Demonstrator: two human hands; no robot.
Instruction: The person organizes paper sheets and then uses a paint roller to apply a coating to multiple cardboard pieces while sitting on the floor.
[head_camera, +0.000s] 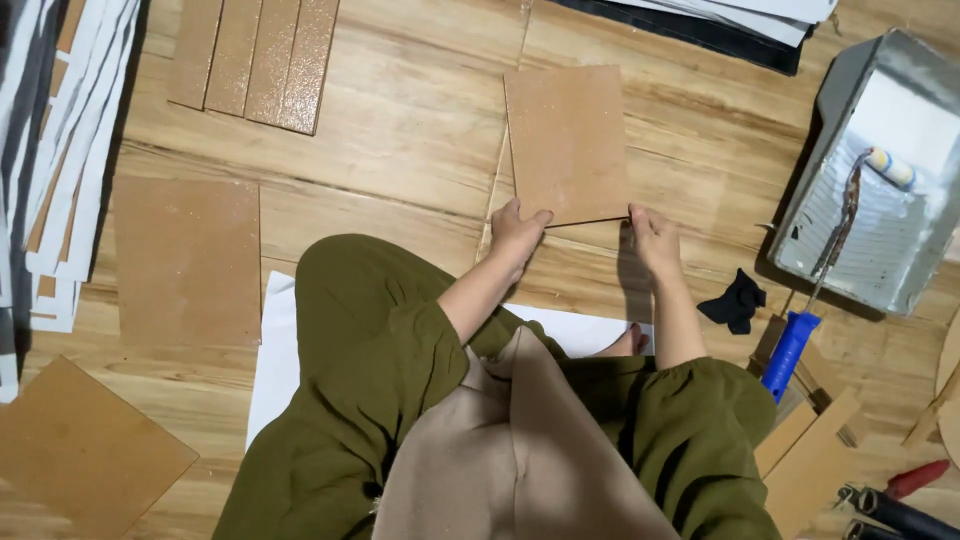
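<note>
A brown speckled board (566, 140) lies on the wooden floor (400, 130) in front of me. My left hand (517, 229) grips its near left corner. My right hand (652, 235) holds its near right corner. Both arms reach forward out of olive green sleeves, over my folded legs.
A larger brown panel (187, 260) lies at left, narrow brown strips (255, 60) at the far left, another board (80, 450) at lower left. A paint tray (880, 170) with a blue-handled roller (800, 335) sits at right. A black cloth (735, 300), wood offcuts and tools lie nearby.
</note>
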